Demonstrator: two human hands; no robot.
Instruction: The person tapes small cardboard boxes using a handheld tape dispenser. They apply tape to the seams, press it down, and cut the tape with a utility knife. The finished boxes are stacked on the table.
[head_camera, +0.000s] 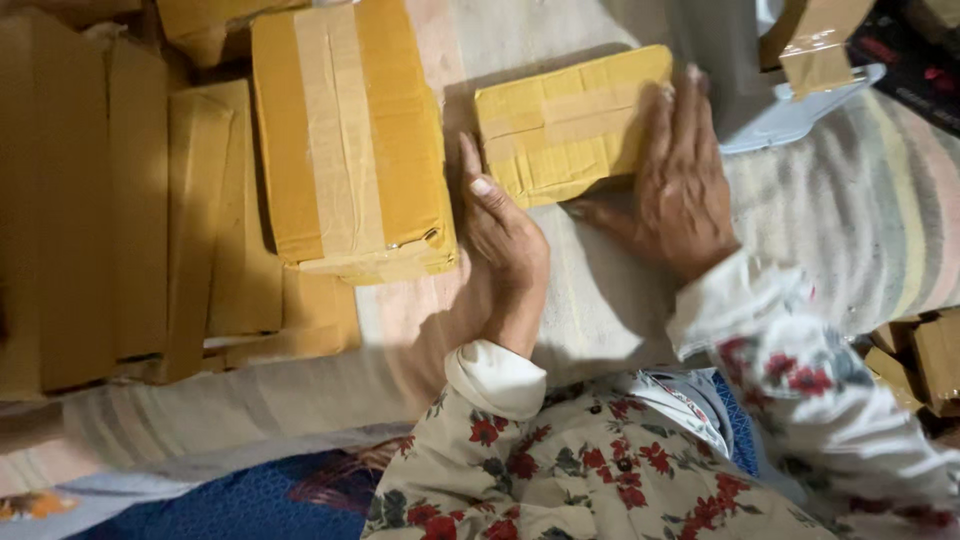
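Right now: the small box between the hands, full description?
The small box is a flat yellow-brown cardboard parcel, shut and sealed with crossing strips of tan tape. It lies flat and slightly skewed on the striped cloth. The right hand lies on its right end; the left hand touches its left edge. A bigger taped box sits left, apart.

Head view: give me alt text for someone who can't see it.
Both hands press a small taped yellow box on a striped cloth: right hand flat on its right end, left hand against its left edge. A larger taped box lies to the left.
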